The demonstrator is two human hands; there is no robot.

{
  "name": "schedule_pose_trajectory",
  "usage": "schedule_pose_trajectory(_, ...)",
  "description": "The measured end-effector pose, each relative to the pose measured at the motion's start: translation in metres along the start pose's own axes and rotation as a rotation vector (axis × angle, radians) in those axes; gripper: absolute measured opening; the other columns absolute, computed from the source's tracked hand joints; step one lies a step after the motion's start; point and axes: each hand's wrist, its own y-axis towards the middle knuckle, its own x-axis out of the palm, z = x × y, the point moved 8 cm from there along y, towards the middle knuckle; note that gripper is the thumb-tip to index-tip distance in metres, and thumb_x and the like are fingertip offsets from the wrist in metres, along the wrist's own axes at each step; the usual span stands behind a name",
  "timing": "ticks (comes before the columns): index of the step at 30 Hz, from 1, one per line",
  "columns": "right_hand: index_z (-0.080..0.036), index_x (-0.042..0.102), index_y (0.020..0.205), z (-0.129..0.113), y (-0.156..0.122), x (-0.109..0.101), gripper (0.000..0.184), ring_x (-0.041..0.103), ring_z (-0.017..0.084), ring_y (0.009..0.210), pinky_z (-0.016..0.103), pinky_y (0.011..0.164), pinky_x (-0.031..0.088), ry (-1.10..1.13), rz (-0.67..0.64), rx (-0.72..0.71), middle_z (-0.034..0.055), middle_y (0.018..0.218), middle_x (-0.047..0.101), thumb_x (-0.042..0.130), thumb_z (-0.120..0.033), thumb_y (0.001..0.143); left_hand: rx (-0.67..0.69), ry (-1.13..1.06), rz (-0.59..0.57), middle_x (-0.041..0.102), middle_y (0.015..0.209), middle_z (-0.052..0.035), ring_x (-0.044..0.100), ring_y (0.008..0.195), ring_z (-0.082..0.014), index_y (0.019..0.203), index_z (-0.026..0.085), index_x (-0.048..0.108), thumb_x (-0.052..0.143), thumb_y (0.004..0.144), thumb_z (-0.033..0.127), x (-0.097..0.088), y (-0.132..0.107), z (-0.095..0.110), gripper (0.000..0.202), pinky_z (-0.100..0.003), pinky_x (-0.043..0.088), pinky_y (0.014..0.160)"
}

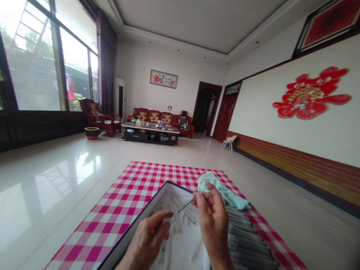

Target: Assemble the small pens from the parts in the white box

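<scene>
Big bright room here: glossy tile floor, a red wooden sofa (154,116) and a low coffee table (150,128) way down at the far end, and a huge red paper-cut (311,93) on the right wall. Closer to you, a pink-and-white checked cloth (112,213) lies on the floor, with an open dark-edged box (126,240) on it, lined in white and holding pale slender bits I can't make out. Your right hand (212,221) has a thin metal rod (185,205) pinched firmly at the fingertips, slanting down-left over the box. Your left hand (147,240) is right by the rod's lower tip, fingers curled in, but I can't tell if it's holding anything. A bunched pale teal cloth (222,191) sits just behind your right hand, and rows of gray flat pieces (247,236) run along the box's right side.
</scene>
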Motion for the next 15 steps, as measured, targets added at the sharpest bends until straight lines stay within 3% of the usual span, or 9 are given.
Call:
schedule_pose_trajectory(9, -0.02, 0.047, 0.116, 0.008, -0.006, 0.011, 0.039, 0.063, 0.015, 0.067, 0.027, 0.065, 0.052, 0.03, -0.099, 0.055, 0.0006, 0.076, 0.066, 0.058, -0.035, 0.082, 0.017, -0.004, -0.025, 0.062, 0.059, 0.0002, 0.055, 0.054, -0.0129, 0.105, 0.018, 0.065, 0.045, 0.087, 0.034, 0.004, -0.001, 0.006, 0.031, -0.02, 0.04, 0.053)
schedule_pose_trajectory(15, -0.016, 0.064, 0.085, 0.01, 0.0, 0.009, 0.025, 0.061, 0.016, 0.066, 0.027, 0.065, 0.051, -0.023, -0.163, 0.083, 0.0036, 0.073, 0.066, 0.056, -0.04, 0.082, 0.013, -0.076, -0.071, 0.059, 0.059, 0.0016, 0.049, 0.051, -0.0106, 0.097, 0.019, 0.066, 0.045, 0.088, 0.036, 0.001, -0.003, 0.012, 0.029, -0.019, 0.035, 0.05)
